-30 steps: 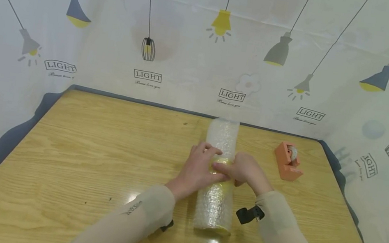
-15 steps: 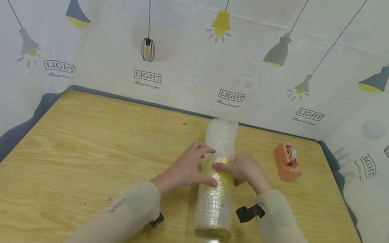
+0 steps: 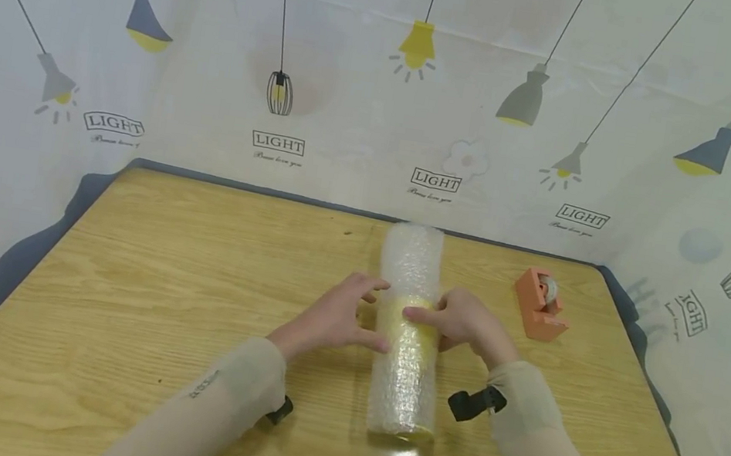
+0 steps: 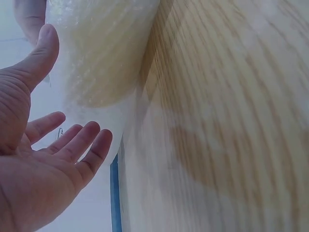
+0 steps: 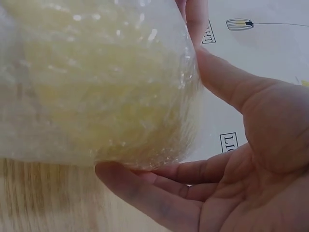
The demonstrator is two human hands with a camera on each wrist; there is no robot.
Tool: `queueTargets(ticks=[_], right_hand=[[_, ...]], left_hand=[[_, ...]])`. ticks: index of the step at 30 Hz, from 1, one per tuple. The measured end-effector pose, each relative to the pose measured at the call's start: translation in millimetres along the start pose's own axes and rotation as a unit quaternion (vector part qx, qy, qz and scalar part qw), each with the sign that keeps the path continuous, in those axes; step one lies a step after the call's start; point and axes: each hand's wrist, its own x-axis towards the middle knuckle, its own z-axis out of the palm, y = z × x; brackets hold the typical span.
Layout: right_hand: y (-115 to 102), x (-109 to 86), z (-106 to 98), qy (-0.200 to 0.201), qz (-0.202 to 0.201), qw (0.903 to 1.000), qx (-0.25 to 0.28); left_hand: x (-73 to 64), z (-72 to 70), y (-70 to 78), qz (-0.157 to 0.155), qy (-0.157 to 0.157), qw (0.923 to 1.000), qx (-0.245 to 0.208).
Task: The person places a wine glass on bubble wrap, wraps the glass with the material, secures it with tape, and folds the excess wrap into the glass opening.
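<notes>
A roll of clear bubble wrap (image 3: 401,393) around something yellow lies lengthwise on the table, its far end close to the back edge. My right hand (image 3: 469,324) grips it from the right, thumb on top; in the right wrist view the fingers (image 5: 159,198) curl beneath the wrap. Left of the roll, my left hand (image 3: 329,312) holds nothing, its fingers spread and loosely bent. In the left wrist view that hand's palm (image 4: 43,179) faces the roll; whether the thumb touches the wrap, I cannot tell. What the yellow thing is stays hidden.
An orange tape dispenser (image 3: 540,303) with a roll of tape stands at the right, towards the back of the wooden table (image 3: 153,292). A printed cloth (image 3: 344,77) with lamp drawings hangs behind and on both sides.
My left hand has drawn off the top of the roll to its left side. The roll's far end has shifted slightly left. My right hand keeps its grip.
</notes>
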Motion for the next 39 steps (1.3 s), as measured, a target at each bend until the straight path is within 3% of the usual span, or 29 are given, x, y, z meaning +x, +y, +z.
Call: queueTargets(ticks=[10, 26, 34, 39], right_hand=[[8, 3.9, 7, -0.018, -0.015, 0.9973, 0.07], [2, 6.7, 22, -0.041, -0.059, 0.991, 0.113], [-1, 10.0, 27, -0.05, -0.064, 0.9895, 0.119], [-5, 8.7, 26, -0.043, -0.037, 0.9939, 0.095]], left_hand=[[-3.3, -3.0, -0.5, 0.003, 0.008, 1.0, 0.001], [-12.8, -18.1, -6.1, 0.001, 0.017, 0.9997, 0.019], [-16.9, -23.5, -5.7, 0.007, 0.022, 0.9993, 0.029], [-16.0, -20.7, -7.0, 0.004, 0.023, 0.9993, 0.03]])
